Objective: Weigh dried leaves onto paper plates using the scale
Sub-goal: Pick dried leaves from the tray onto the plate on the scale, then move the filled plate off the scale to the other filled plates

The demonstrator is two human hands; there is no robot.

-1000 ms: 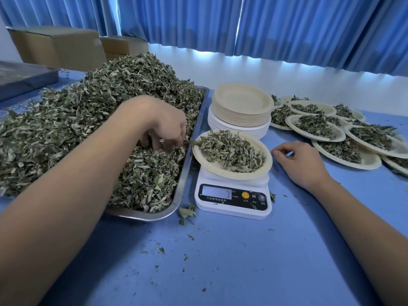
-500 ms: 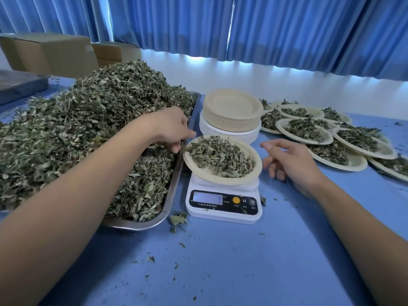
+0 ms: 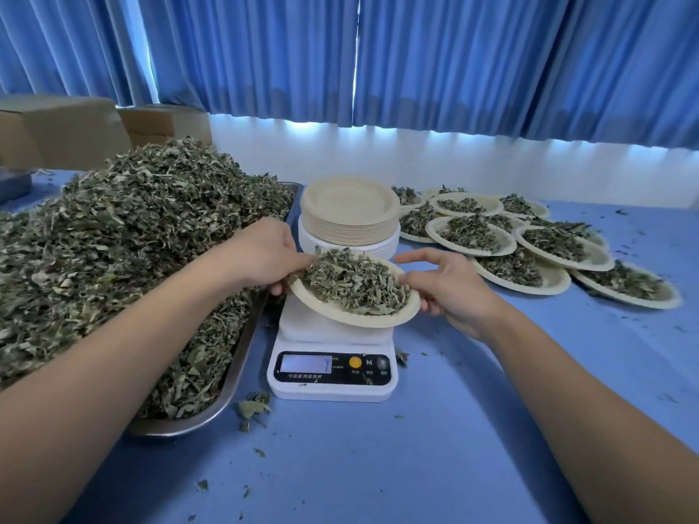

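Currently gripping plate [image 3: 351,320] at opposite rims with left hand [image 3: 264,255] and right hand [image 3: 450,289]; held tilted over scale [image 3: 333,389], risking spilt leaves [image 3: 355,281].

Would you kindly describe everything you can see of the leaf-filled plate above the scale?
The plate is round, pale beige and looks like pressed paper, with a shallow raised rim. A heap of dried leaves fills it. It is tilted above the white scale; whether it touches the platform I cannot tell. The left hand grips its left rim and the right hand pinches its right rim.
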